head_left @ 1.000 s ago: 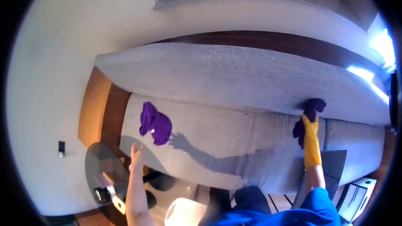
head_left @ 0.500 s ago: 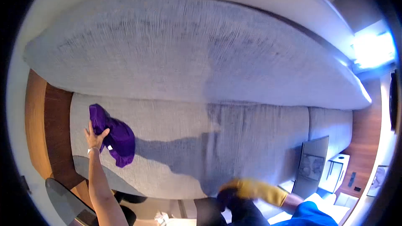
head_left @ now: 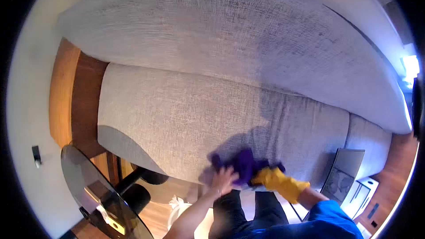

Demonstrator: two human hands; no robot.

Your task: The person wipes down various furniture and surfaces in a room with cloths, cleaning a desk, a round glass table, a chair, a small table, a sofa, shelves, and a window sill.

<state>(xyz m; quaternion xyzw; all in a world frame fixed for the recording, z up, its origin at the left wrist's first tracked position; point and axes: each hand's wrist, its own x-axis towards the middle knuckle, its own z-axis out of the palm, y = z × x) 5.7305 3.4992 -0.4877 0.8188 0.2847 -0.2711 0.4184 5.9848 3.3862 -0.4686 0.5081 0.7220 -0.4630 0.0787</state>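
Observation:
A crumpled purple cloth is bunched just above the front edge of the grey sofa seat, in front of my legs. My left hand, bare with a bracelet at the wrist, grips the cloth's left side; motion blurs its fingertips. On the opposite side my right hand, in a yellow glove, is closed on the cloth, its fingers partly hidden. Dark folds of fabric stick out past the glove.
The sofa backrest rises along the far side. At lower left stand a round dark glass table and a black stool-like base. A grey panel and a white cabinet are at the right. A white bin sits below my left arm.
My left hand has brought the purple cloth from the seat's left end over to my right hand in front of me. The view has shifted too.

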